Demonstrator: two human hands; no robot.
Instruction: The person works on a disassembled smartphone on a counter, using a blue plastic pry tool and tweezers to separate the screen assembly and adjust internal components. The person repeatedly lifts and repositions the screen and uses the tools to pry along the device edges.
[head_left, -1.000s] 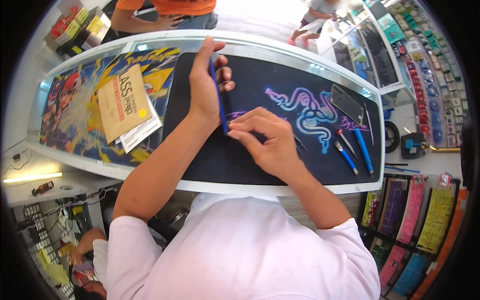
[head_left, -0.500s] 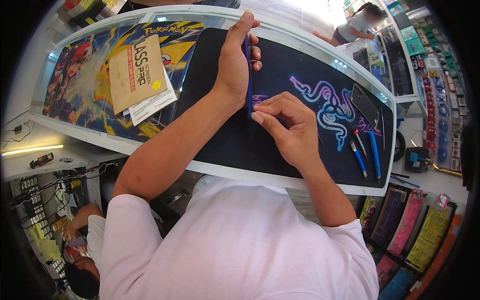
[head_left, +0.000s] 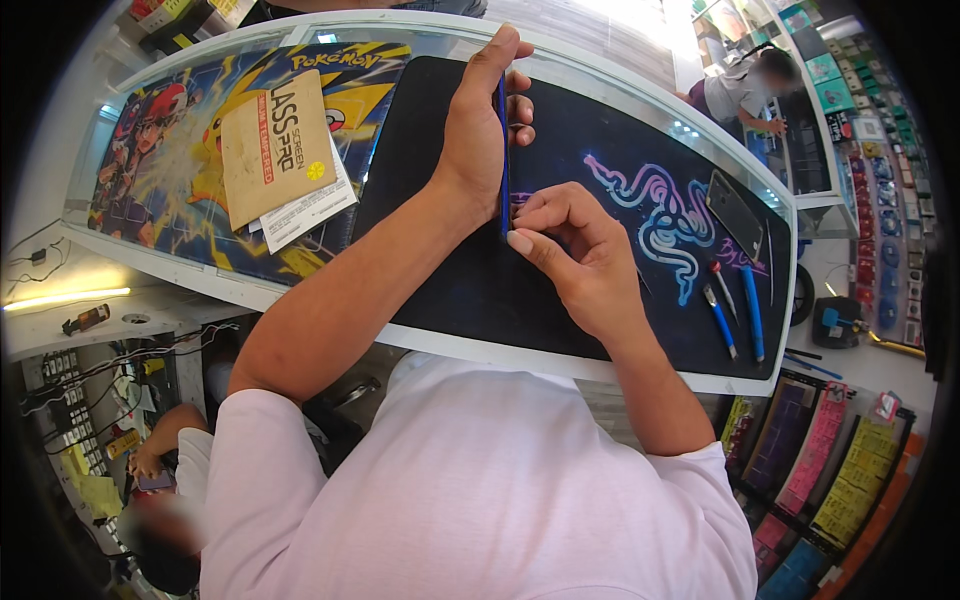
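Note:
My left hand [head_left: 476,145] holds a slim phone [head_left: 505,205] with a blue edge. It stands on edge, so only its narrow side shows, and its faces are hidden from me. The thumb lies along the near side, and the fingertips curl around the far side. My right hand [head_left: 585,255] is at the phone's lower end, with thumb and forefinger pinched against the edge there. Whatever those fingertips hold is too small to make out. Both hands are above a dark mat [head_left: 440,290] with a coloured snake-like emblem.
A brown envelope [head_left: 275,150] lies over white paper [head_left: 312,220] on a cartoon mat at left. At right lie a dark phone-shaped panel [head_left: 735,215], a blue pen-like tool [head_left: 753,310] and other slim tools. One person works at lower left; another stands beyond the counter.
The view has shifted slightly. My hands keep the same hold on the phone, the right fingertips still at its lower end. The person at upper right has moved farther right, leaning over a counter.

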